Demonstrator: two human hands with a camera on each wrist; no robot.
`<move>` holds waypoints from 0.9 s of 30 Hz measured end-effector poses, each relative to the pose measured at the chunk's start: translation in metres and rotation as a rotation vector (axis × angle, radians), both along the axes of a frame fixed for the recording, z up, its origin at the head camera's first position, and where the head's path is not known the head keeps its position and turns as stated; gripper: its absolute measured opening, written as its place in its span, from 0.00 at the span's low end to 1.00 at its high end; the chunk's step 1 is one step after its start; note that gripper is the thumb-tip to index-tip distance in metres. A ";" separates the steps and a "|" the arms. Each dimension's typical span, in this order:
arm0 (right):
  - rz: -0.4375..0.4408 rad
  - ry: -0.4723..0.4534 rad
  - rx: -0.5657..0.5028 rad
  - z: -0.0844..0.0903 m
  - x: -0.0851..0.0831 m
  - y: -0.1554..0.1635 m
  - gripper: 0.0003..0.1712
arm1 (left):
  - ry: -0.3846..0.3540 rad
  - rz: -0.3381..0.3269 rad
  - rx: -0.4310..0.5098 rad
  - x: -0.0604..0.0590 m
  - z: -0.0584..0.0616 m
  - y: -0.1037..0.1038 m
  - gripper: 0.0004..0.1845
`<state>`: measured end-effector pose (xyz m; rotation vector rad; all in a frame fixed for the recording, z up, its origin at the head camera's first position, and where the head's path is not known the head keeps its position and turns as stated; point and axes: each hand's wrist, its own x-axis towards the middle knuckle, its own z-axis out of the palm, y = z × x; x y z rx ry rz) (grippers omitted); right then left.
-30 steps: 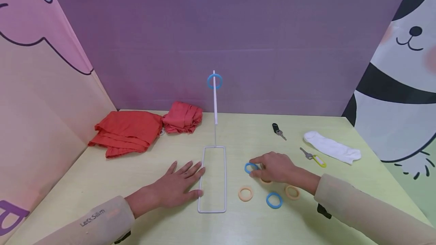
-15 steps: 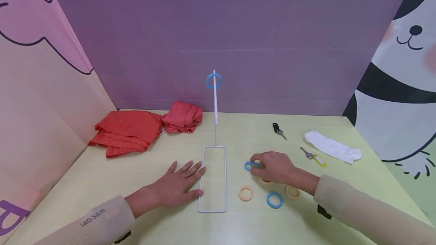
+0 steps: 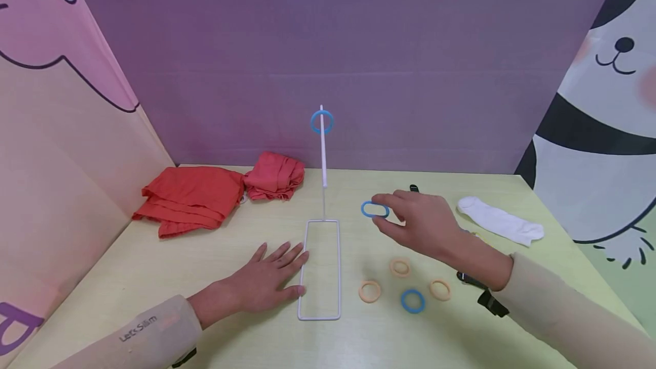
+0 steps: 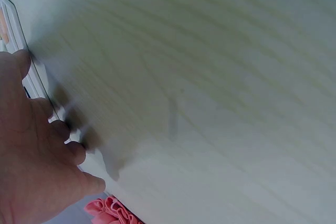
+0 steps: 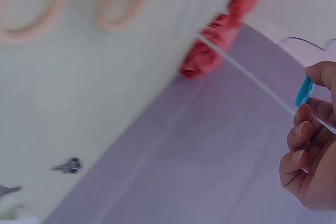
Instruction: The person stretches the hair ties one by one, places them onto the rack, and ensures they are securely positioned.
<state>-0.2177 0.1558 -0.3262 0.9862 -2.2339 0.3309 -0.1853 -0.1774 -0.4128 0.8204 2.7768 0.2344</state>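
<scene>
Right hand: right hand (image 3: 417, 221) is lifted above the table, right of the stand's upright, with thumb and forefinger pinching a blue ring (image 3: 374, 209); the other fingers are loosely curled beneath. From the right wrist camera the ring (image 5: 303, 92) shows edge-on at the fingertips, close to the white rod.
Left hand: left hand (image 3: 266, 283) lies flat on the table with fingers spread and straight, holding nothing; its fingertips rest against the left side of the white wire base (image 3: 320, 269). The left wrist camera shows the same fingers (image 4: 37, 150) beside the wire edge.
Stand: white wire stand at the middle of the table, a rectangular base lying flat and a thin rod (image 3: 323, 152) rising from its far end.
Done so far: one blue ring (image 3: 322, 122) already hangs at the top of the rod.
In hand: the pinched ring is in the air between the loose rings and the rod, lower than the rod's tip and not yet on it.
Left to do: by my reading, four rings lie loose on the table toward the near right: three peach rings (image 3: 369, 291) (image 3: 400, 267) (image 3: 440, 289) and one blue ring (image 3: 412, 300).
Progress: early, judging by one ring hung, one carried, four waiting.
Elsewhere on the table: red cloths (image 3: 192, 198) at the far left corner, a white sock (image 3: 499, 221) toward the far right edge.
</scene>
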 end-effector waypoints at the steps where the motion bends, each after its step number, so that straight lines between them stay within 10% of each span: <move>1: 0.025 0.041 -0.022 0.008 0.003 -0.002 0.17 | -0.002 -0.001 0.001 0.000 0.000 0.000 0.41; 14: 0.231 0.438 -0.134 0.084 0.065 -0.037 0.17 | -0.002 -0.001 -0.006 -0.002 0.000 0.000 0.41; 27: 0.259 0.470 -0.173 0.096 0.062 -0.063 0.15 | 0.000 -0.008 -0.007 -0.001 0.001 0.000 0.41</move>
